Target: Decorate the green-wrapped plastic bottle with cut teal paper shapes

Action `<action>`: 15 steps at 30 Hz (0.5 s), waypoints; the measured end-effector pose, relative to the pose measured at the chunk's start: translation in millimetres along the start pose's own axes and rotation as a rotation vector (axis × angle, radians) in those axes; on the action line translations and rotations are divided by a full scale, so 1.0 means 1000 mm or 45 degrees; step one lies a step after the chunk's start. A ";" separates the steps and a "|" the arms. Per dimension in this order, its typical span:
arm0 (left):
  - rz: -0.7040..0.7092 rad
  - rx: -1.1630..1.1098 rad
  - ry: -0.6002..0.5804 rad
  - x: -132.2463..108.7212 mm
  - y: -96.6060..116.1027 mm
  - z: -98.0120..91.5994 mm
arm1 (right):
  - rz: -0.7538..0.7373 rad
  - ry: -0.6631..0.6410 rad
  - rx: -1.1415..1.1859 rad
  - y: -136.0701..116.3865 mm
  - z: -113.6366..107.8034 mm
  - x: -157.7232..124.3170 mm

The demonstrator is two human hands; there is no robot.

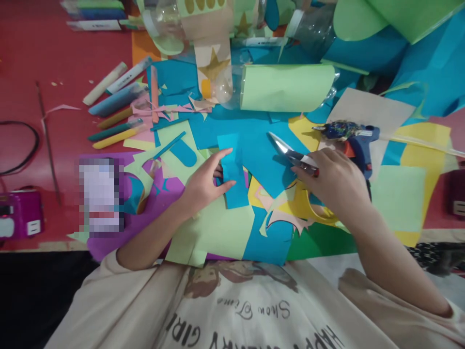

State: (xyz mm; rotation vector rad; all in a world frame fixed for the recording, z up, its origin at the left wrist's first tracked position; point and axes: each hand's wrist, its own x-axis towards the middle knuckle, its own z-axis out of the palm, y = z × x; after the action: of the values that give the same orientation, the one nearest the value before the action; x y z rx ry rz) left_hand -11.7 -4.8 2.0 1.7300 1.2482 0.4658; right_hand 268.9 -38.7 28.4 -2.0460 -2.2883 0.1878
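Note:
My left hand (pixel 207 182) pinches a blue paper strip (pixel 232 167) between thumb and fingers, over a heap of coloured paper sheets. My right hand (pixel 336 184) is closed around the yellow handles of a pair of scissors (pixel 292 155); the blades point up and left and are nearly closed, a short way right of the strip. A blue glue gun (pixel 354 138) lies just beyond my right hand.
Clear plastic bottles wrapped in green paper (pixel 286 87) and star-printed paper (pixel 212 58) lie at the top. Markers and glue sticks (pixel 116 111) lie at the left on the red table (pixel 43 72). A purple device (pixel 20 213) and a black cable (pixel 22 145) sit at far left.

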 end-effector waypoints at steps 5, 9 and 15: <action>0.028 -0.060 0.016 0.001 0.000 -0.001 | 0.095 -0.003 0.121 0.005 -0.010 0.007; 0.091 -0.026 0.036 0.003 0.008 -0.003 | 0.004 -0.093 0.313 -0.005 -0.013 0.017; 0.144 0.235 -0.105 0.015 0.015 0.000 | -0.039 -0.093 0.317 -0.030 -0.008 0.040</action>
State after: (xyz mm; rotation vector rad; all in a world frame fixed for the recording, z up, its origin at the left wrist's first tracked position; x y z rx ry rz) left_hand 2.6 7.1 11.5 1.9633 1.1689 0.3489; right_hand 236.2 -2.3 38.7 -1.9083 -2.2045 0.5252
